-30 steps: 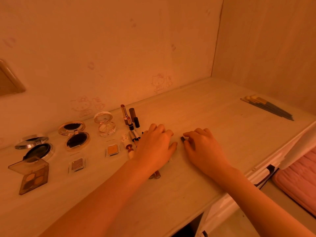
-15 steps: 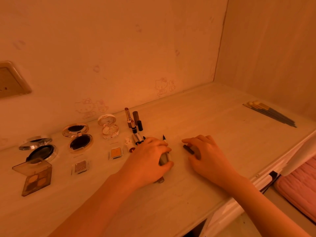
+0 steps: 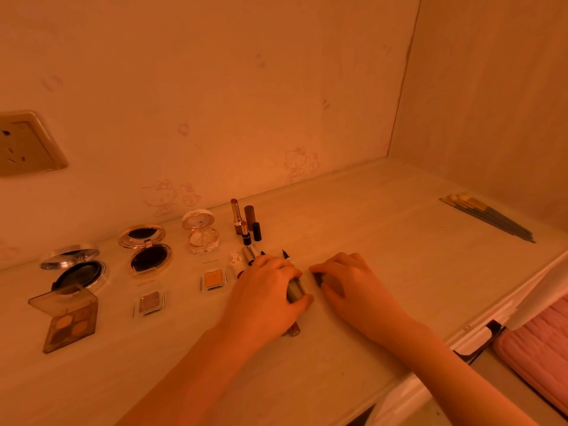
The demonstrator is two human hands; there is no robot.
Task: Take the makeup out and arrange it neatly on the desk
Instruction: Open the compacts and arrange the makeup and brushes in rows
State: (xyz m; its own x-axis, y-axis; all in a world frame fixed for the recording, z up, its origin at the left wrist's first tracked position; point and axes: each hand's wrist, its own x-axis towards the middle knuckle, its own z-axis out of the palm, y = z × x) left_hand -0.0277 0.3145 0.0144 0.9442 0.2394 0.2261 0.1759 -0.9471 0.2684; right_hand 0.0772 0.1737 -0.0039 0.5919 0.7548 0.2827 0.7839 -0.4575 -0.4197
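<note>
Makeup lies in rows on the pale desk (image 3: 384,241). My left hand (image 3: 264,299) is closed around a grey tube (image 3: 295,290), with a pen tip (image 3: 285,255) poking out beyond the knuckles. My right hand (image 3: 353,284) rests just to its right, fingers curled over a small dark cap (image 3: 318,278). Behind stand open lipsticks (image 3: 242,219). To the left sit a white compact (image 3: 201,232), a gold compact (image 3: 146,249), a silver compact (image 3: 75,267), an eyeshadow palette (image 3: 69,318) and two single shadow pans (image 3: 213,279).
A bundle of makeup brushes (image 3: 488,216) lies at the far right of the desk near the side wall. A wall socket (image 3: 27,144) is at the left. A pink cushion (image 3: 541,345) sits below the desk's front right edge.
My left hand went from lying flat over the items to gripping the grey tube. My right hand drew slightly toward me with the dark cap. The view shifted a little.
</note>
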